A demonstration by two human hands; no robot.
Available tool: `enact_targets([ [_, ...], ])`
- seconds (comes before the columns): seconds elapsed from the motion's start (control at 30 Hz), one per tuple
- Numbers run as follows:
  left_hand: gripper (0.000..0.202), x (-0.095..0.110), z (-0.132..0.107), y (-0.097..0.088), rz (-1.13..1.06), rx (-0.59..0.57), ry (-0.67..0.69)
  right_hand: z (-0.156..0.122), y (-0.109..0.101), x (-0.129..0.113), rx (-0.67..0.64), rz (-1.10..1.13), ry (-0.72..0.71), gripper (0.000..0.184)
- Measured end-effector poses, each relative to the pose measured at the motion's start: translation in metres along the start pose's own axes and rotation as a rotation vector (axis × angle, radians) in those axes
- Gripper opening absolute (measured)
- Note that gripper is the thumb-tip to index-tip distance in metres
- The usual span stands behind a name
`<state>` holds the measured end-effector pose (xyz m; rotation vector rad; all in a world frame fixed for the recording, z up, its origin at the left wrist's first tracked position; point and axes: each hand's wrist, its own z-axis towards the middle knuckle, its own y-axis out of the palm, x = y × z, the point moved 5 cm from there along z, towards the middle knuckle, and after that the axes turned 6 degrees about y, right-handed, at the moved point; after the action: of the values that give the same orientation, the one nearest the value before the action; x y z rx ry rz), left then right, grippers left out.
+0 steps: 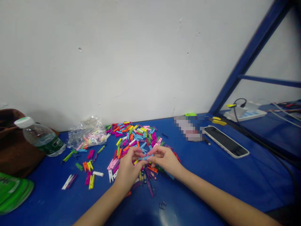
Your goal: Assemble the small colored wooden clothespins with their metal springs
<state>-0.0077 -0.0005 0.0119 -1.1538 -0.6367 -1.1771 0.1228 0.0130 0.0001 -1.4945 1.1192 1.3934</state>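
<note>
Light blue clothespin (146, 158), pinched between left hand (128, 168) and right hand (164, 159) fingertips; mixed clothespin heap (134, 141) beneath, on blue table (235, 179)

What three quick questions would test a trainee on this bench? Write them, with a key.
1. True or false: the fingertips of the left hand and the right hand meet on a pale blue clothespin.
2. Which lies to the right of the pile of mini clothespins? A. a smartphone B. a hammer C. a coffee mug
3. Fill in the blank: the crumpled clear plastic bag lies between the pile and the ____.

Key: 1. True. 2. A. 3. water bottle.
</note>
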Motion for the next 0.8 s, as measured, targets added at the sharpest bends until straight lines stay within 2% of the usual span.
enact_targets([
  [0.13,0.027,0.002,0.000,-0.002,0.054,0.004,0.049,0.000,-0.003,-0.009,-0.074,-0.150,-0.057,0.026],
  [0.27,0.027,0.004,-0.001,-0.004,0.045,0.023,0.029,-0.005,-0.012,-0.026,-0.021,-0.575,-0.259,0.020],
  [0.37,0.027,0.003,-0.001,-0.004,0.043,0.021,-0.010,-0.010,-0.012,-0.034,-0.024,-0.797,-0.388,0.018],
  [0.53,0.027,0.003,-0.001,-0.004,0.072,0.001,-0.056,-0.014,-0.009,-0.038,-0.057,-0.966,-0.516,0.018],
  [0.7,0.025,0.004,-0.001,-0.004,0.093,-0.044,-0.055,-0.015,-0.005,-0.036,-0.094,-1.106,-0.556,0.017],
  [0.8,0.026,0.003,0.001,-0.003,0.033,-0.067,-0.067,-0.016,-0.003,-0.034,-0.098,-1.232,-0.564,0.020],
])
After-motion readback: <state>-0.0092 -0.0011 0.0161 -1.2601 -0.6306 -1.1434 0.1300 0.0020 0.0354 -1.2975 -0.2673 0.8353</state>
